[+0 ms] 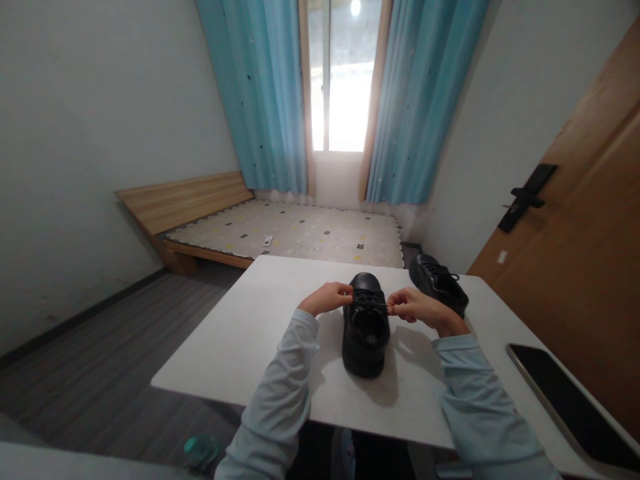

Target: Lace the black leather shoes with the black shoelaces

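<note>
Phone: The phone (pixel 570 400) lies on the table, to the right of the near shoe and on the wearer's side of it. Its screen is dark; perhaps it is put there to stay out of the way of the arms.
Near shoe: The black near shoe (pixel 364 357) stands upright on the white table (pixel 235 333), with its heel to the wearer and its toe pointing away. This direction probably lets both hands reach the lacing equally.
Right hand: The right hand (pixel 413 308) is at the right side of the near shoe, and its fingertips pinch a black lace (pixel 381 305), which runs out sideways from the shoe and looks tight.
Left hand: The left hand (pixel 327 298) is at the left side of the near shoe, with fingertips pressed together at the lacing. It seems to pinch lace also, perhaps so that the shoe does not turn.
Second shoe: The second shoe (pixel 440 283) rests beyond the near shoe and to its right, with a lace loop visible.
Bed: The bed (pixel 300 227) is farther beyond the near shoe, and a small white object (pixel 268 241) lies on it.
Writing: A small white patch (pixel 503 257) is on the door (pixel 575 267), right of the near shoe. I can read no brand or word anywhere.
</note>
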A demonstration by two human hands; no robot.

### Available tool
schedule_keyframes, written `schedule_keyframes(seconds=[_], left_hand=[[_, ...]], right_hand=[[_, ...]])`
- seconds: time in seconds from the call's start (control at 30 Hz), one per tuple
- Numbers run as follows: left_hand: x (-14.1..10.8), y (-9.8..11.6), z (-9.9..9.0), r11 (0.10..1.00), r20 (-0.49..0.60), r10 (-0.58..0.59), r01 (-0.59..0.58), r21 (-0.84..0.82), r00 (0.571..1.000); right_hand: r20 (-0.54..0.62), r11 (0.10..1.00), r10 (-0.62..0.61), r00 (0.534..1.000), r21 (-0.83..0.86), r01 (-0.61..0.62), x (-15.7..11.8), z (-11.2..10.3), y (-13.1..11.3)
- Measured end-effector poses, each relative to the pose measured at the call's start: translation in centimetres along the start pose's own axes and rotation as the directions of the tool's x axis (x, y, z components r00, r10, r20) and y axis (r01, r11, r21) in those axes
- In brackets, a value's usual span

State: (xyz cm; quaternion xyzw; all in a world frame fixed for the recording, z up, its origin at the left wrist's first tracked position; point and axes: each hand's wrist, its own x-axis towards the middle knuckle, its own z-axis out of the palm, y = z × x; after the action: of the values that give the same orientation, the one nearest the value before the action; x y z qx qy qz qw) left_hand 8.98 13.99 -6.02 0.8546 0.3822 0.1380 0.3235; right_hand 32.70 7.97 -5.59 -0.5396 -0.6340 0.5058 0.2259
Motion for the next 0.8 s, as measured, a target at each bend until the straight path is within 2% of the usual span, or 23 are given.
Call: schedule_keyframes(seconds=[0.1,0.23,0.33,0.4,0.47,0.57,0.7,0.8], left_hand=[[0.1,0.0,0.2,0.997,0.028,-0.012,0.014,-0.072,1.000],[0.1,0.0,0.3,0.965,0.144,-0.104,0.135,-0.224,0.984],[0.0,-0.3,0.2,0.934,0.223,-0.144,0.207,-0.290,0.964],[0.0,-0.6,0.2,0.911,0.273,-0.163,0.251,-0.328,0.948],[-0.1,-0.8,0.2,0.887,0.313,-0.178,0.290,-0.360,0.933],[0.0,-0.9,0.2,0.866,0.326,-0.184,0.310,-0.392,0.927],[0.1,-0.8,0.4,0.869,0.312,-0.189,0.307,-0.388,0.931],[0.2,-0.7,0.6,0.878,0.300,-0.191,0.299,-0.373,0.935]], right_hand=[[-0.023,1.000,0.008,1.000,-0.023,-0.008,0.0,0.1,-0.2],[-0.086,0.998,-0.004,0.996,-0.061,-0.001,0.1,0.4,-0.6],[-0.156,0.991,-0.098,0.983,-0.104,0.082,-0.4,1.1,-1.4],[-0.254,0.961,-0.232,0.939,-0.212,0.180,-1.2,2.2,-2.3],[-0.347,0.886,-0.393,0.851,-0.390,0.250,-2.3,3.6,-3.3],[-0.288,0.712,-0.578,0.764,-0.634,0.300,-4.3,6.2,-4.3],[-0.130,0.463,-0.632,0.764,-0.854,0.238,-5.8,9.0,-3.2],[-0.077,0.360,-0.643,0.762,-0.909,0.212,-5.8,9.8,-1.5]])
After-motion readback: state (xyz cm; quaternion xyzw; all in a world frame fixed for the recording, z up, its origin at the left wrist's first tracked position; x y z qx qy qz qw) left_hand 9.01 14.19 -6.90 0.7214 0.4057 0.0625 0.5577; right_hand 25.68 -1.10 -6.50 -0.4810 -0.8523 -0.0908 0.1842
